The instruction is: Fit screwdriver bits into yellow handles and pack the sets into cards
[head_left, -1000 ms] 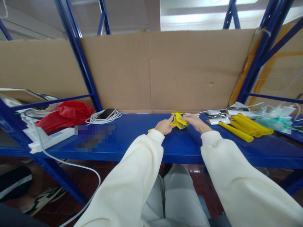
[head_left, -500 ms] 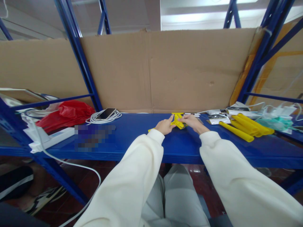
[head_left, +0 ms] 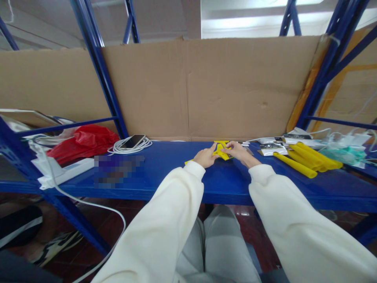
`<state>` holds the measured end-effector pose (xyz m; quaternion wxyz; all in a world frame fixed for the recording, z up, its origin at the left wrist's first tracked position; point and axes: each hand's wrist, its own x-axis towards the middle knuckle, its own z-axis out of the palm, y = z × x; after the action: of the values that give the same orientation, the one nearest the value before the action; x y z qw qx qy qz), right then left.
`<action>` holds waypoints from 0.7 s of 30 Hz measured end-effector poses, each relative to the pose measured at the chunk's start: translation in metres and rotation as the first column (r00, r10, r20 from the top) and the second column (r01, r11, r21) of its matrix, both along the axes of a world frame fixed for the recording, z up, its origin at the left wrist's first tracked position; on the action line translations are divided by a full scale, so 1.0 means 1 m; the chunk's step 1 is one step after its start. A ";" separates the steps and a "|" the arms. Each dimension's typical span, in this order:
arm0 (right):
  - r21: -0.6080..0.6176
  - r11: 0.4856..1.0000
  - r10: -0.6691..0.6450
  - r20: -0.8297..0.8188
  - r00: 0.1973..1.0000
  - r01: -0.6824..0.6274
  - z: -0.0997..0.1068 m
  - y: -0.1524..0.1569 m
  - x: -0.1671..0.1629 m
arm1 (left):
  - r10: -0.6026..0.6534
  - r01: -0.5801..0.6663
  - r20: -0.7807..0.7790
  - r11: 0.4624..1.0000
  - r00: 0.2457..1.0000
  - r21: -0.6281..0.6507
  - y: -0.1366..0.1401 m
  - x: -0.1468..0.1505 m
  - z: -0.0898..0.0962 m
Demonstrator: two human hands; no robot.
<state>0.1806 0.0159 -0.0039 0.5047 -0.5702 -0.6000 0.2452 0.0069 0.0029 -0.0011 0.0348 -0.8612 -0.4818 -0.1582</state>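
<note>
Near the back of the blue tabletop lies a yellow, branching plastic piece [head_left: 220, 152] with dark patches; its exact kind cannot be made out. My left hand [head_left: 205, 157] grips its left side, with the index finger reaching along it. At its right side, my right hand [head_left: 237, 152] has thumb and forefinger bent close together against the piece. Whether something small sits between those fingertips is too fine to see. Another yellow strip shows behind the piece, and a yellow end pokes out left of my left wrist.
Several yellow tubes [head_left: 297, 167] lie to the right beside silver-and-black packets [head_left: 273, 149]. At left are a phone [head_left: 134, 142] on a coiled white cable [head_left: 118, 148], a red plastic bag [head_left: 85, 143] and a white box-like piece [head_left: 70, 173]. A cardboard panel [head_left: 235, 90] stands behind.
My right fingers have shifted slightly and bent more at the yellow piece. My left hand stays nearly in place. The whole view has moved by a hair.
</note>
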 end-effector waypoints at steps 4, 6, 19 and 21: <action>0.003 1.000 -0.028 -0.040 0.999 0.029 -0.002 0.002 0.001 | -0.041 0.041 0.009 0.999 0.999 0.017 0.001 -0.001 0.000; -0.013 1.000 -0.028 -0.056 0.998 0.027 -0.003 0.002 0.001 | -0.078 0.077 0.010 0.997 0.997 0.027 0.001 -0.002 0.000; 0.032 0.974 -0.225 -0.016 0.974 0.225 0.000 0.017 0.025 | -0.081 0.081 0.001 0.995 0.997 0.049 -0.002 0.000 0.002; 0.046 0.942 -0.336 0.103 0.936 0.333 -0.002 0.019 0.040 | -0.083 0.083 -0.003 0.996 0.997 0.045 -0.003 0.000 0.002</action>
<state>0.2209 0.0354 -0.0057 0.5133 -0.6695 -0.5243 0.1158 0.0066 0.0000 0.0013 0.0479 -0.8795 -0.4420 -0.1697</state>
